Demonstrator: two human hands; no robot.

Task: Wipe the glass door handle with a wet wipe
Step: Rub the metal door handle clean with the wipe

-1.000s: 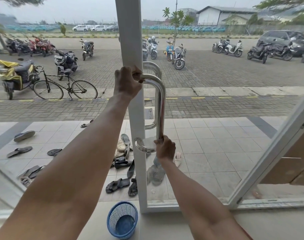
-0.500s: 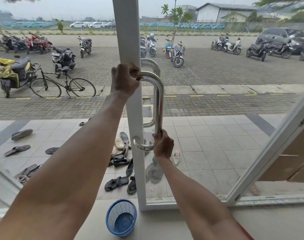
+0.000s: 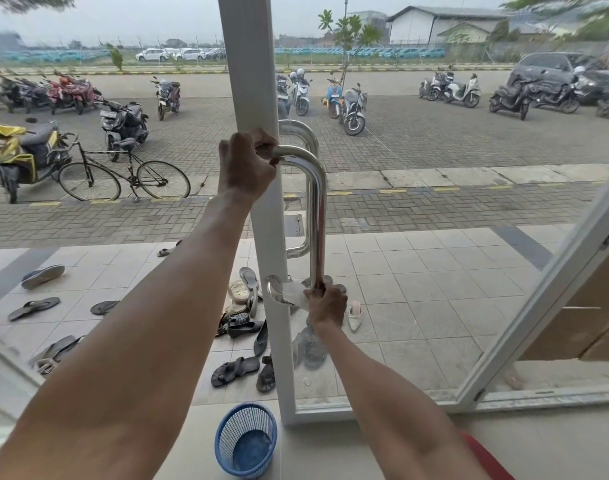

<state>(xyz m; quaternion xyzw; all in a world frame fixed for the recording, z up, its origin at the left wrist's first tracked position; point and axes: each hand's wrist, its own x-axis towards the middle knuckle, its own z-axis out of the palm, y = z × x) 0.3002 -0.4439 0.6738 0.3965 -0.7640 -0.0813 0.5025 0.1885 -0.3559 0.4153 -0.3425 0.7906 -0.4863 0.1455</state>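
Note:
A polished steel door handle (image 3: 317, 209) curves out from the white frame (image 3: 251, 81) of a glass door and runs down vertically. My left hand (image 3: 246, 164) grips the handle's top bend where it meets the frame. My right hand (image 3: 325, 304) is closed around the bottom of the vertical bar, pressing a whitish wet wipe (image 3: 294, 294) against the lower bend. A second matching handle (image 3: 301, 133) shows through the glass on the outer side.
A blue mesh basket (image 3: 246, 438) stands on the floor just below the door's corner. Another white-framed glass panel (image 3: 545, 296) swings open at the right. Outside lie several sandals (image 3: 240, 327) on tiles, with a bicycle (image 3: 123, 174) and motorbikes beyond.
My right hand stayed at the bottom of the bar and the wipe now shows over the lower bend. My left hand kept its grip at the top.

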